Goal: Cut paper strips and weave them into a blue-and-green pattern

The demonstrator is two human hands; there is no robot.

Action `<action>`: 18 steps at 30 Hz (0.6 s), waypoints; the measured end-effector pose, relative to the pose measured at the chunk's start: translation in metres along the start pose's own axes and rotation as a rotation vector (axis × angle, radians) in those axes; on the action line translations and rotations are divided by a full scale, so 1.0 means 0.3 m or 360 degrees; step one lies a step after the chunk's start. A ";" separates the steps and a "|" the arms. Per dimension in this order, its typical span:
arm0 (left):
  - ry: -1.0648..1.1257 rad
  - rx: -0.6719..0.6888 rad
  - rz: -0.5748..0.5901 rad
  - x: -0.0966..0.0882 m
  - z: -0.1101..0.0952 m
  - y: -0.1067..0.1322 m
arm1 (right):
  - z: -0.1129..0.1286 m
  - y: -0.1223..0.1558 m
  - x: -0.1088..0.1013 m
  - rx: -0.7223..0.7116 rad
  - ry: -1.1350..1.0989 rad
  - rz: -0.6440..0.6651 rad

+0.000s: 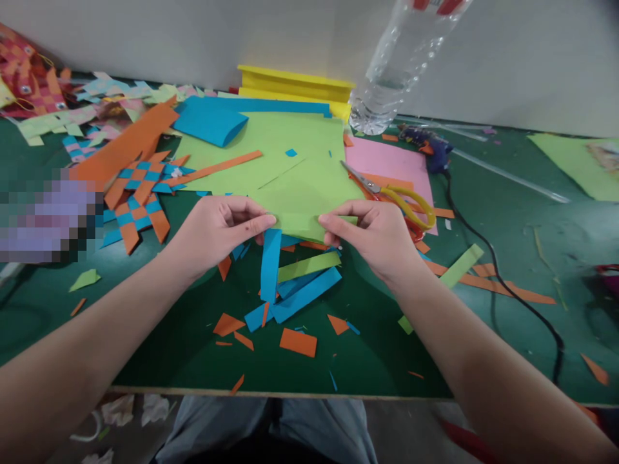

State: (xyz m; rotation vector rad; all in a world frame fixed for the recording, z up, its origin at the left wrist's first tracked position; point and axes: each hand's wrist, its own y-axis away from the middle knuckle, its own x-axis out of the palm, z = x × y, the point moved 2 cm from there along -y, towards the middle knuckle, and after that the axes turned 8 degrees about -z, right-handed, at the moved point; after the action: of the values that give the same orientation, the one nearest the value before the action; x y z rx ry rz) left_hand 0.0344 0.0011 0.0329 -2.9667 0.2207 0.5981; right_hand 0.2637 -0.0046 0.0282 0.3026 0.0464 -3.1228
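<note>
My left hand (242, 222) and my right hand (370, 229) are raised over the near part of the table, fingertips pinched. Between them stretches a light green paper strip (297, 224), hard to tell from the green sheets (290, 171) behind it; its end pokes out past my right fingers. A blue paper strip (271, 264) hangs down at my left fingertips; whether it is joined to the green one I cannot tell. Under the hands lie loose blue strips (309, 295) and a green strip (309, 265). Scissors with yellow handles (409, 205) rest just beyond my right hand.
Orange scraps (298, 343) litter the front. Woven blue-and-orange paper pieces (138, 187) lie left, near a blurred-out object (48, 216). A clear bottle (391, 77) stands at the back. On the right are a glue gun (430, 148), its black cable (488, 251) and pink paper (387, 161).
</note>
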 end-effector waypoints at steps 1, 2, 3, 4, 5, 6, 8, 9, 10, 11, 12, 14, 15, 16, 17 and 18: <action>0.0000 0.0000 -0.0010 -0.001 0.004 -0.001 | -0.003 0.000 -0.001 -0.0008 -0.0009 -0.0008; -0.0005 0.0003 -0.0019 -0.002 0.008 -0.002 | -0.005 -0.001 -0.002 -0.0018 -0.0015 -0.0008; -0.0012 0.0008 -0.0027 -0.003 0.010 -0.002 | -0.007 -0.001 -0.002 -0.0027 -0.0018 -0.0003; -0.0022 0.0015 -0.0037 -0.003 0.010 -0.002 | -0.008 -0.002 -0.002 -0.0035 -0.0018 0.0002; -0.0037 0.0021 -0.0055 -0.004 0.009 -0.002 | -0.009 -0.002 -0.003 -0.0045 -0.0018 0.0008; -0.0057 0.0022 -0.0081 -0.005 0.007 -0.001 | -0.008 -0.003 -0.003 -0.0058 -0.0017 0.0012; -0.0092 0.0013 -0.0160 -0.009 0.001 -0.001 | -0.006 -0.004 -0.005 -0.0089 0.0006 0.0025; -0.0098 0.0009 -0.0219 -0.011 -0.003 -0.001 | -0.004 -0.005 -0.006 -0.0110 0.0033 0.0027; -0.0096 0.0005 -0.0275 -0.013 -0.005 -0.001 | -0.001 -0.004 -0.007 -0.0135 0.0077 0.0024; -0.0090 0.0006 -0.0325 -0.015 -0.007 -0.002 | 0.003 -0.004 -0.009 -0.0168 0.0141 0.0015; -0.0082 0.0012 -0.0368 -0.016 -0.007 -0.003 | 0.008 -0.002 -0.011 -0.0211 0.0224 0.0006; -0.0063 0.0021 -0.0436 -0.016 -0.001 -0.007 | 0.018 0.000 -0.015 -0.0320 0.0415 0.0013; -0.0043 0.0028 -0.0472 -0.017 0.005 -0.010 | 0.021 0.001 -0.018 -0.0376 0.0506 0.0050; -0.0014 0.0033 -0.0510 -0.017 0.012 -0.013 | 0.024 0.001 -0.020 -0.0429 0.0580 0.0115; 0.0026 0.0040 -0.0555 -0.019 0.020 -0.016 | 0.025 0.000 -0.023 -0.0479 0.0630 0.0212; 0.0075 0.0051 -0.0605 -0.020 0.029 -0.019 | 0.025 -0.002 -0.026 -0.0529 0.0667 0.0329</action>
State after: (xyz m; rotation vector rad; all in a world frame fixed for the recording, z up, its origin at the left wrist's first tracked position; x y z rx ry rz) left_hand 0.0265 0.0087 0.0278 -2.8787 -0.3208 0.4689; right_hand 0.2700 -0.0044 0.0371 0.8764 0.4917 -2.7297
